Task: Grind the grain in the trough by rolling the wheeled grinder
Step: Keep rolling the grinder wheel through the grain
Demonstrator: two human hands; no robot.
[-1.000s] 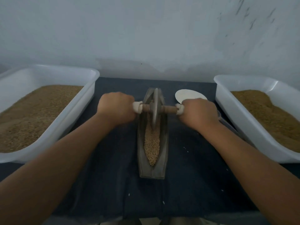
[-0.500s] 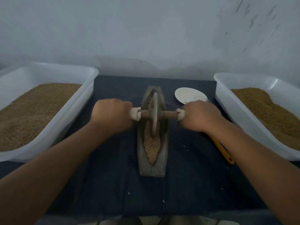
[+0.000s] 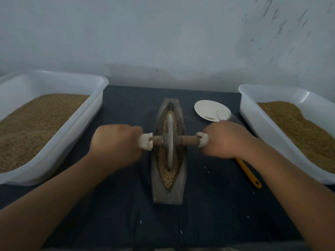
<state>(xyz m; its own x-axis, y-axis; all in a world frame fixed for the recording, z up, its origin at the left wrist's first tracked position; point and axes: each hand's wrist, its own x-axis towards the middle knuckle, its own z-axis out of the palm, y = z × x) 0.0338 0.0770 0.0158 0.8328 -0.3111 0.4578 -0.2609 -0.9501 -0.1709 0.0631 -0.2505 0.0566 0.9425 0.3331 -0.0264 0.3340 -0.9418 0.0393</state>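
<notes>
Wheeled grinder (image 3: 170, 142) is stood upright in the trough (image 3: 182, 178), between the two hands, its disc sunk into the grain (image 3: 167, 175) about midway along the channel. Left hand (image 3: 116, 144) is curled tight round the left end of the wooden axle (image 3: 186, 140); right hand (image 3: 226, 140) is wrapped likewise round the right end. White end caps are seen just inside each fist.

Trough is laid lengthwise on a dark blue cloth (image 3: 208, 205) by which the work surface is covered; pale specks are scattered on it nearer than the hands. Outboard of the left hand a white plastic tub (image 3: 97, 98) is filled with brown grain; a second tub (image 3: 253, 113) is placed outboard of the right hand. Just beyond the right hand a white dish (image 3: 206, 109) is noted; a yellow-handled spoon (image 3: 248, 173) is partly hidden under that wrist.

Behind everything the room is closed by a pale wall (image 3: 163, 33), marked with dark scuffs beyond the right hand.
</notes>
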